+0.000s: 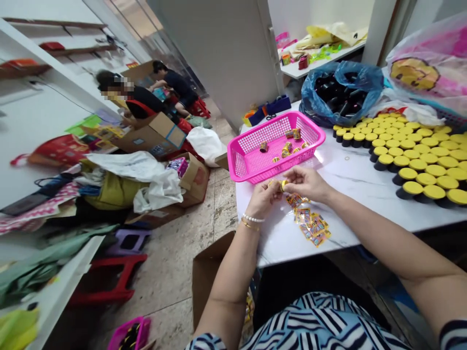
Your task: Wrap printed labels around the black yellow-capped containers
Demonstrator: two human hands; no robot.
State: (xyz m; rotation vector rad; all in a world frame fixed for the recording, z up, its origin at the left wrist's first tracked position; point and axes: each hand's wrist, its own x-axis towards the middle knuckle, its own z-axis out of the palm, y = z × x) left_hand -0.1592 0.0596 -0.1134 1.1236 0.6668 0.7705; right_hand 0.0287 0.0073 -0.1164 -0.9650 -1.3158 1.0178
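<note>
Two-handed grasp beside a pink, perforated plastic basket (270,172).
Fingers of the left hand (265,198) and right hand (306,184) grasp a small, round yellow piece (283,185) just before the basket's near side.

Cool, diffuse white light is cast fairly evenly; no lamp is shown. Tabletop (350,180) at 3 o'clock is rendered bright, with a soft sheen. Small glints are thrown by printed wrappers (315,227) at 4 o'clock; their fine print is lost. Hands (308,183) are resolved reasonably. Shelves (83,50) at 10 o'clock and green cloth (54,262) at 8 are smeared by blur. Edges are stretched, wide-angle style. Co-worker's head (116,86) at 10 is partly pixelated. Under-table area at 4 is shadowed.
</note>
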